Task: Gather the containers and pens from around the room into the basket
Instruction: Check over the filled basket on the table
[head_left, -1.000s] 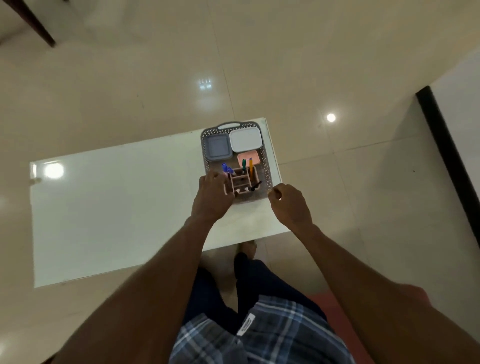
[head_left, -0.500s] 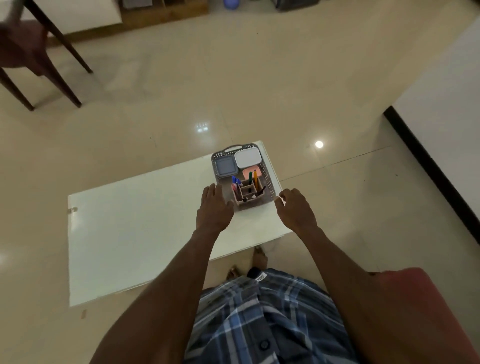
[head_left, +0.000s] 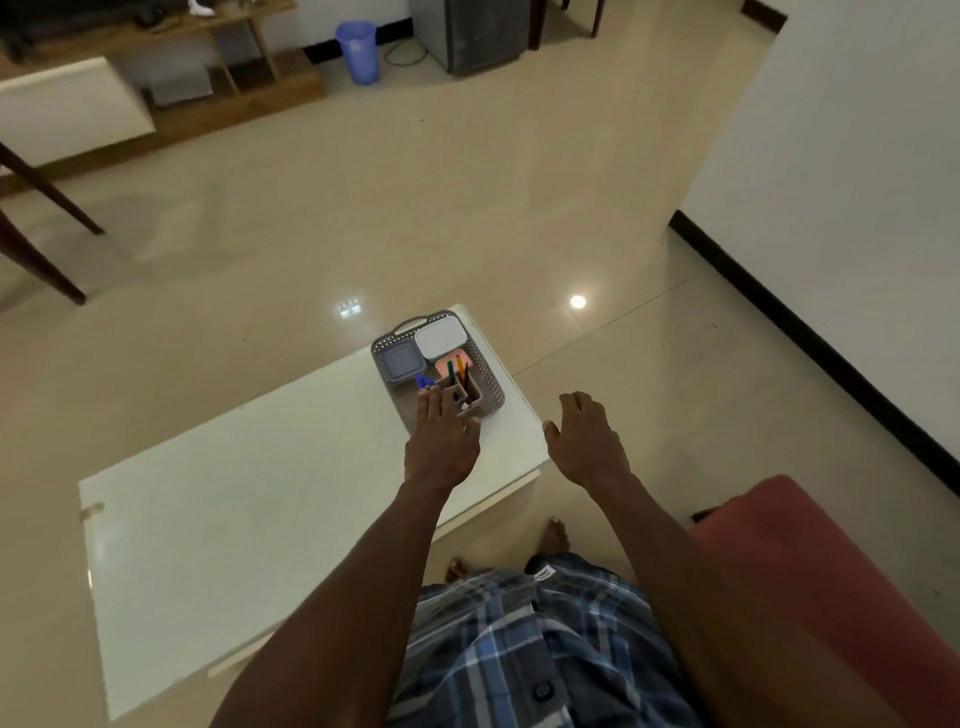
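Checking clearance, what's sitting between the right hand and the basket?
Nothing: in the head view only bare white table separates the right hand from the basket.

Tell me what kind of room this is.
Probably a home living room: a low white table on a glossy tiled floor, a wooden media shelf against the far wall, and a red cushioned seat beside the person.

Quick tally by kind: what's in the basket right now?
Lidded containers: 3, grey, white, pink
Pen holder: 1
Pens showing: 3, blue, green, orange
Total: 7 in the basket
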